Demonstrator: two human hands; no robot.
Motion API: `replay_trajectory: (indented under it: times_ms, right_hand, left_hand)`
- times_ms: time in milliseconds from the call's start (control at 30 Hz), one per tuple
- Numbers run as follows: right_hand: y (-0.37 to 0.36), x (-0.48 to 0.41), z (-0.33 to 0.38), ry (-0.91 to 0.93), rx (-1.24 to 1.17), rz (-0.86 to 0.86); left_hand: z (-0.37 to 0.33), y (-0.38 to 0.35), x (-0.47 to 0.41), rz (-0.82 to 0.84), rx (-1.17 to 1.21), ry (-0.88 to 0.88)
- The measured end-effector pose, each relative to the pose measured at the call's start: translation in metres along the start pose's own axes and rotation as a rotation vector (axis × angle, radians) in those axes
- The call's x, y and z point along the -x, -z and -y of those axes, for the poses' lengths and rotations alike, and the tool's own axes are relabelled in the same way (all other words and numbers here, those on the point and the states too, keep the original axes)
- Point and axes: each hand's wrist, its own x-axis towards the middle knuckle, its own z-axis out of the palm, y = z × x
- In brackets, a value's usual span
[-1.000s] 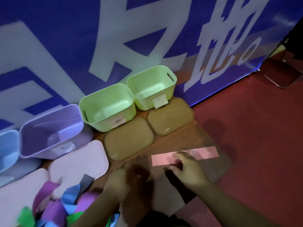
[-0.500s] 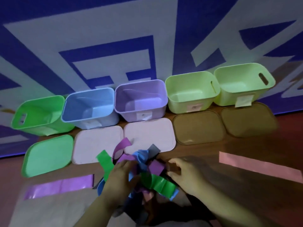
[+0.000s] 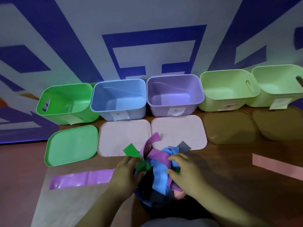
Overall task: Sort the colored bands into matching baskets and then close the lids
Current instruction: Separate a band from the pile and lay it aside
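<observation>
A tangled pile of colored bands (image 3: 159, 171), blue, purple, green and grey, lies at the table's front middle. My left hand (image 3: 126, 173) grips the green band (image 3: 138, 158) at the pile's left side. My right hand (image 3: 184, 172) has its fingers curled into the pile's right side, on blue and purple bands. Five open baskets line the back: green (image 3: 65, 104), blue (image 3: 118, 99), purple (image 3: 174, 94) and two light green (image 3: 227, 89), (image 3: 278, 86). A lid lies flat before each one.
A green lid (image 3: 72, 145), two pink lids (image 3: 121, 136), (image 3: 180, 130) and two brown lids (image 3: 229, 126), (image 3: 278, 122) lie in a row. A purple band (image 3: 82, 178) lies flat at the left, a pink band (image 3: 277, 166) at the right. A blue-and-white banner backs the table.
The view swung left from the table's right end to its middle. My right hand left the flat pink band, and both hands moved into the pile.
</observation>
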Motion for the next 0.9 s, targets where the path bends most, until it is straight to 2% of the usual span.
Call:
replay_trajectory:
  times_ms: [233, 400, 567, 900]
  right_hand:
    - [-0.03, -0.01, 0.025, 0.143, 0.045, -0.062]
    - [-0.033, -0.019, 0.044, 0.064, -0.053, 0.015]
    - [-0.019, -0.018, 0.07, -0.124, -0.41, 0.185]
    - [0.013, -0.015, 0.107, -0.076, -0.611, 0.072]
  left_hand:
    - [0.018, 0.006, -0.006, 0.197, 0.096, 0.001]
    - [0.014, 0.013, -0.005, 0.073, 0.189, 0.027]
    - [-0.001, 0.042, -0.001, 0.005, 0.546, 0.044]
    - [-0.031, 0.089, 0.006, -0.079, 0.974, 0.039]
